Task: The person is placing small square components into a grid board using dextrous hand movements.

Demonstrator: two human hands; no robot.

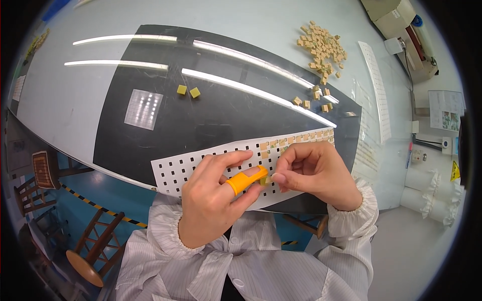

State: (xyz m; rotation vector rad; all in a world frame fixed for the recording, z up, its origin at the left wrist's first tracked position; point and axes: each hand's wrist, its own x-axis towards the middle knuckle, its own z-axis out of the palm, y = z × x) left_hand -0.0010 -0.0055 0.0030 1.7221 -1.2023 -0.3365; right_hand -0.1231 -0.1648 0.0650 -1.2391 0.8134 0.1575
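A white perforated sheet with rows of small square holes lies under both hands at the near edge of the black mat. Small tan square pieces fill rows at its right end. My left hand wears an orange finger sleeve with a pointed tip. Between that sleeve and the left thumb sits a small yellow-green block. My right hand is closed in a pinch just right of the block, over the sheet. Whatever its fingertips hold is hidden.
On the black mat rest two yellow-green cubes and a clear gridded sheet. A pile of tan blocks lies at the far right, several strays nearer. A white perforated strip and a machine stand further right.
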